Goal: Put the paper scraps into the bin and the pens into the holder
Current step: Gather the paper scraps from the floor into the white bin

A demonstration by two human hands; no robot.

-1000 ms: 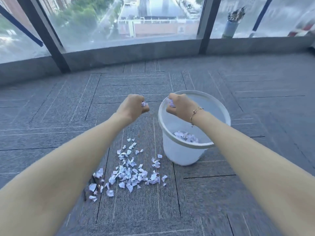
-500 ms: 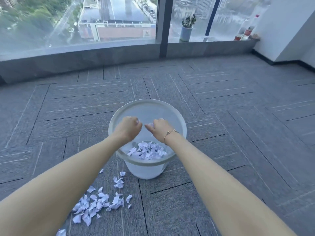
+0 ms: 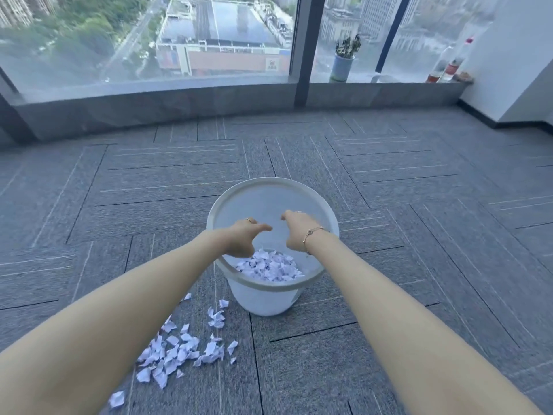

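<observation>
A white translucent bin (image 3: pixel 270 187) stands on the grey carpet in the middle of the view. A heap of white paper scraps (image 3: pixel 270 266) lies on its bottom. My left hand (image 3: pixel 244 236) and my right hand (image 3: pixel 299 233) hover over the bin's mouth, fingers spread, nothing in them. A second pile of paper scraps (image 3: pixel 179 351) is scattered on the carpet to the bin's near left, partly hidden by my left forearm. No pens or holder show.
A low grey ledge (image 3: pixel 179 106) under tall windows runs along the far side. A potted plant (image 3: pixel 342 65) and bottles (image 3: pixel 449 67) stand on the sill at the right. A white wall corner (image 3: pixel 514 70) closes the right side.
Both fists, which held scraps, moved from beside the bin to over its mouth and opened. More scraps lie in the bin now. My view swung right.
</observation>
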